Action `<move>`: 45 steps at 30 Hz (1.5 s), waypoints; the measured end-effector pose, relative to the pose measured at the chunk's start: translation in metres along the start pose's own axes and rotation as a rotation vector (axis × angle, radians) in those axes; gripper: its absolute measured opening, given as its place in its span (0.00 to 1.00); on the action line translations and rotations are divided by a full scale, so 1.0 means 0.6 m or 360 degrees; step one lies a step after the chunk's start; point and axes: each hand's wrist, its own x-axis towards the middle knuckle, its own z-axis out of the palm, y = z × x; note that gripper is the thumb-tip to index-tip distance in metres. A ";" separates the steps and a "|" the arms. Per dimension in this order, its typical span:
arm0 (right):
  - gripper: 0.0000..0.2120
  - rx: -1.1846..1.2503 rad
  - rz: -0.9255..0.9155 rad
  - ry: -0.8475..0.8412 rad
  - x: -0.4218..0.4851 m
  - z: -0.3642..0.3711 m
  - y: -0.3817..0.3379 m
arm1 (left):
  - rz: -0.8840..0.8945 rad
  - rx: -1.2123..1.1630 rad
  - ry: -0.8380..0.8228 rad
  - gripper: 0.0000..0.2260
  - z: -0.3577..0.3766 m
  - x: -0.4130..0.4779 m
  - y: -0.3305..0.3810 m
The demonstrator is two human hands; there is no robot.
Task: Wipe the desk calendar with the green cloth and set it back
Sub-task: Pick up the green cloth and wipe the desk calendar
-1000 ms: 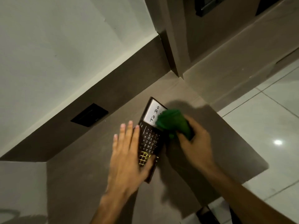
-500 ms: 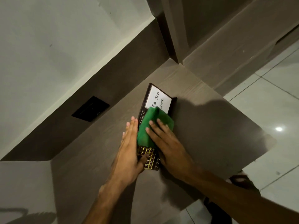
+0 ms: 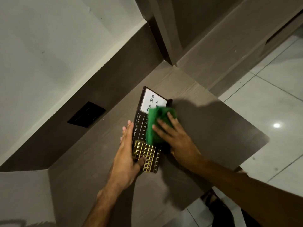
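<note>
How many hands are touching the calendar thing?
2. The left hand steadies the desk calendar along its left edge, thumb on the gold grid. The right hand presses the green cloth onto its middle.

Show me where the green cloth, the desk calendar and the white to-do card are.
green cloth (image 3: 155, 124): head view, middle of the cloth, left of the fingers.
desk calendar (image 3: 139, 126): head view, dark strip with month names.
white to-do card (image 3: 153, 100): head view, middle of the visible white face.
</note>
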 end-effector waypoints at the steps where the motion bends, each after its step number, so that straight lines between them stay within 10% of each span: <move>1: 0.40 -0.0004 -0.0148 -0.0083 -0.019 0.008 -0.009 | 0.0001 0.0000 -0.0008 0.57 0.001 -0.001 -0.001; 4: 0.32 -0.0054 -0.0408 -0.0158 -0.004 0.007 -0.004 | -0.0009 0.0018 -0.0011 0.57 0.002 -0.001 -0.002; 8: 0.35 -0.0142 0.0114 -0.0053 0.030 -0.021 0.029 | 0.0005 0.0039 -0.0008 0.56 0.000 -0.001 0.001; 23: 0.28 -0.0359 -0.0349 -0.0195 -0.009 -0.018 0.021 | -0.0004 0.0049 -0.0059 0.54 0.001 0.001 -0.002; 29: 0.35 -0.0330 0.0322 0.0040 0.065 -0.039 0.048 | 0.0045 0.0030 -0.0061 0.51 -0.002 0.001 0.000; 35: 0.35 -0.0311 -0.0205 -0.0273 -0.061 0.017 -0.016 | 0.0045 0.0056 -0.0061 0.52 0.000 0.001 -0.006; 42: 0.37 -0.0345 0.0435 -0.0047 0.096 -0.049 0.072 | 0.0089 0.0007 -0.0073 0.50 -0.004 0.003 -0.004; 45: 0.38 -0.0174 0.0219 -0.0085 0.020 -0.013 0.013 | 0.0073 -0.0012 -0.0063 0.49 -0.003 0.003 -0.006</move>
